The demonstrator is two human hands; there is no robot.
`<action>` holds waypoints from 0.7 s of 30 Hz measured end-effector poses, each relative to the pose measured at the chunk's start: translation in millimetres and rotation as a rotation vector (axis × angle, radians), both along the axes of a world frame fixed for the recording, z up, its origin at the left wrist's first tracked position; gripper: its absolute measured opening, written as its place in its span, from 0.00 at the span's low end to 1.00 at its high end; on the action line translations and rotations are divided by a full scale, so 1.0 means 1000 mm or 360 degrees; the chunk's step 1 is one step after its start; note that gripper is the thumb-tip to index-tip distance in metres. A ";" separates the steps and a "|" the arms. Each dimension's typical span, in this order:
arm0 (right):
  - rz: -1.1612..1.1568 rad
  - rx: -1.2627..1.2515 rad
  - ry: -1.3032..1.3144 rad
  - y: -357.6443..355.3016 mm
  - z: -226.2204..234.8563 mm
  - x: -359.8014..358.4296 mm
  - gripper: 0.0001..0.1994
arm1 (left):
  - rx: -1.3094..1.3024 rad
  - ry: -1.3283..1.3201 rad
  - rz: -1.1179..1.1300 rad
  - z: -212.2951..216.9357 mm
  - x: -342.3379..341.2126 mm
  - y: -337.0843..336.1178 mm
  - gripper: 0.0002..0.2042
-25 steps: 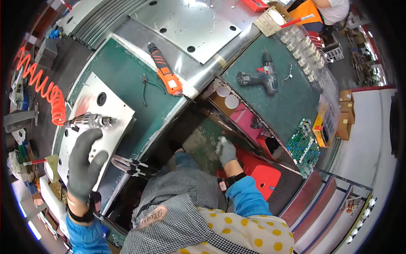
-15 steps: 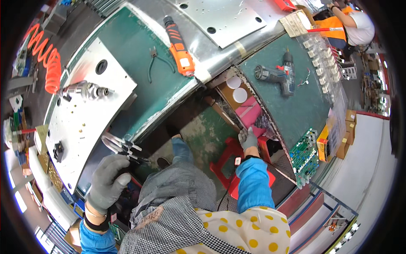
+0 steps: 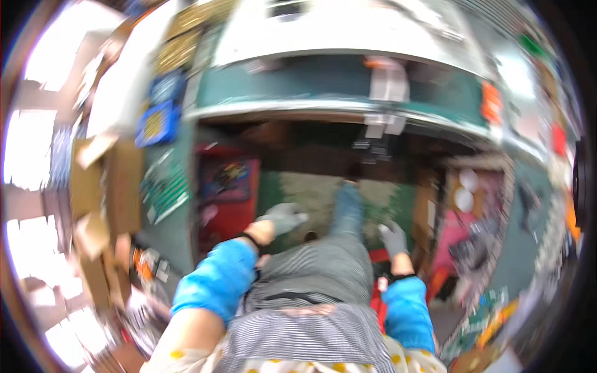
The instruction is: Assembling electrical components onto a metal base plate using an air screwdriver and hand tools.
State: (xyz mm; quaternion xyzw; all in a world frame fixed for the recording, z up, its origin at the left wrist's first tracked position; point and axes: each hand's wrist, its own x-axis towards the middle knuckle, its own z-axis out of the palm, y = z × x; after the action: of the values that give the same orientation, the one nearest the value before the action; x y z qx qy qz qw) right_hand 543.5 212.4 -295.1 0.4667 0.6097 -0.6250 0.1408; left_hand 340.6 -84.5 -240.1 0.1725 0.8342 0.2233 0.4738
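Both hands wear grey gloves, and the view is smeared by motion. My left hand is over the floor gap in front of my lap, its fingers stretched to the right with nothing seen in them. On the other side of my knees, my right hand hangs low with its fingers apart, also holding nothing visible. Just below it, part of a red stool shows beside my thigh. A bundle of cables with pale ends hangs over the bench edge ahead, apart from both hands.
A pale metal panel lies on the green bench. Left of the leg space are a red crate, a green circuit board, a blue bin and cardboard boxes. On the right, an open compartment holds pink material.
My view has swung left, so the bench now runs across the front. My left hand has moved from beside the panel's edge to near my lap. My right hand remains low.
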 end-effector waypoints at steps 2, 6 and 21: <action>0.0147 0.0009 -0.0057 0.001 -0.035 0.027 0.24 | 0.0073 -0.0031 0.0451 -0.050 0.035 -0.038 0.18; 0.0914 0.0019 -0.0222 -0.026 -0.056 0.027 0.21 | -0.0547 -0.0200 0.0886 -0.116 0.109 -0.125 0.19; 0.0733 -0.0163 -0.0304 -0.013 -0.356 0.034 0.13 | -0.1597 0.0461 0.0789 -0.366 0.211 -0.463 0.14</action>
State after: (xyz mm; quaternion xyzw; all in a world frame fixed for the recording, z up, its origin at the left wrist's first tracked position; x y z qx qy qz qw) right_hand 577.7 199.2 -651.2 0.3648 0.6513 -0.5597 0.3599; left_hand 551.2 -547.2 -605.6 -0.2451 0.9098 -0.1212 0.3122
